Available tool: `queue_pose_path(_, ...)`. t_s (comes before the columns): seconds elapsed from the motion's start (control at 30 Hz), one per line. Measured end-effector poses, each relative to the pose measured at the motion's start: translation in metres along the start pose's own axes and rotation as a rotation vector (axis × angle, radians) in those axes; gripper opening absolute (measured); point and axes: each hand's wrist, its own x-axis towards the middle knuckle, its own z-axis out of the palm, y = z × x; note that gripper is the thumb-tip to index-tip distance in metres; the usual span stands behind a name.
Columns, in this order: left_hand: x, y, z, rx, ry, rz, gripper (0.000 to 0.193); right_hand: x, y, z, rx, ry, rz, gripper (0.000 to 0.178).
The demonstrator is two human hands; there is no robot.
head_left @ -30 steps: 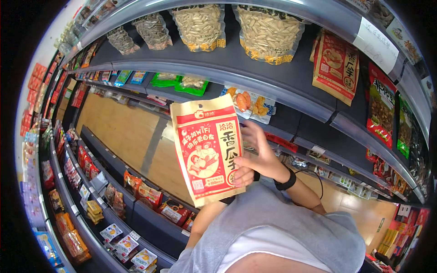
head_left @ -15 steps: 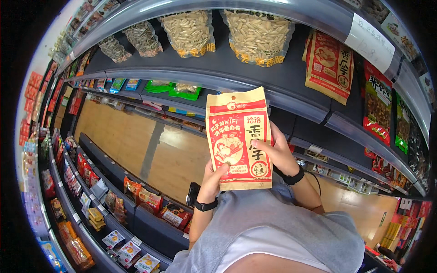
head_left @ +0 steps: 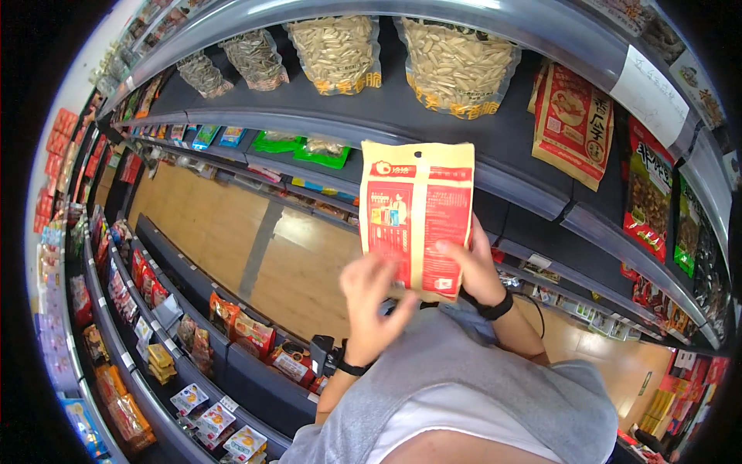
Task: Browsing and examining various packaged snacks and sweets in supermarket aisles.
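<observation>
A red and cream paper bag of seeds (head_left: 418, 201) is held up in front of my body, with its back panel of small print and a pale centre seam facing me. My right hand (head_left: 477, 267) grips its lower right edge, the thumb lying on the printed side and the fingers behind. By the bag's lower left corner is my left hand (head_left: 375, 301), its fingers apart and somewhat blurred; it does not hold the bag. Black bands circle both wrists.
Ahead, the upper shelf (head_left: 340, 124) carries clear bags of seeds (head_left: 460, 66) and a similar red seed bag (head_left: 573, 120). Green and red nut packs (head_left: 648, 189) stand at the right. Lower left shelves hold snack packs (head_left: 253, 334). Wooden floor (head_left: 305, 267) shows between.
The seed bag has been turned over, from its illustrated front to its back. My left hand has let go of the lower left corner and spread its fingers. My right hand keeps hold.
</observation>
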Motion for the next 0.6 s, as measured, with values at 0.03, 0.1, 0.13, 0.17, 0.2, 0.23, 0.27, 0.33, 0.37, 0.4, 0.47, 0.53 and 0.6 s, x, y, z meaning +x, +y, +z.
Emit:
queue_pose_path(0.03,-0.002,-0.006,0.003,-0.189,0.102,-0.158,0.061,0.004,-0.003,-0.006,0.054,-0.045,0.075,0.052)
queue_pose_path(0.1,0.0,-0.012,0.004,-0.568,0.31,-0.472,0.065,0.007,-0.002,-0.008,0.128,-0.093,0.181,0.05)
queue_pose_path(0.13,-0.002,-0.016,-0.001,-0.866,0.09,-0.578,0.059,0.008,0.001,-0.008,0.133,-0.118,0.202,0.05)
queue_pose_path(0.17,-0.006,-0.015,0.001,-0.925,0.075,-0.622,0.055,0.009,0.003,-0.009,0.137,-0.143,0.224,0.05)
queue_pose_path(0.2,-0.011,-0.015,0.002,-0.982,0.062,-0.666,0.052,0.011,0.004,-0.009,0.147,-0.166,0.248,0.05)
queue_pose_path(0.23,-0.013,-0.015,0.004,-1.039,0.049,-0.709,0.048,0.012,0.005,-0.007,0.141,-0.168,0.256,0.051)
queue_pose_path(0.27,-0.011,-0.014,0.003,-1.02,0.06,-0.704,0.042,0.013,0.005,-0.006,0.135,-0.169,0.263,0.051)
queue_pose_path(0.33,-0.013,-0.016,0.004,-1.009,0.091,-0.712,0.041,0.012,0.008,-0.004,0.121,-0.159,0.272,0.051)
queue_pose_path(0.37,-0.014,-0.017,0.004,-1.003,0.106,-0.715,0.041,0.012,0.01,-0.003,0.113,-0.151,0.272,0.051)
queue_pose_path(0.4,-0.014,-0.018,0.005,-0.998,0.114,-0.722,0.04,0.012,0.011,-0.004,0.102,-0.142,0.272,0.051)
queue_pose_path(0.47,-0.013,-0.021,0.004,-0.988,0.128,-0.735,0.039,0.012,0.013,-0.004,0.022,-0.142,0.249,0.052)
queue_pose_path(0.53,-0.009,-0.023,0.008,-0.93,0.185,-0.713,0.037,0.012,0.019,-0.005,-0.152,-0.081,0.117,0.053)
queue_pose_path(0.6,-0.006,-0.022,0.01,-0.771,0.236,-0.693,0.034,0.014,0.031,-0.001,-0.415,0.035,-0.12,0.056)
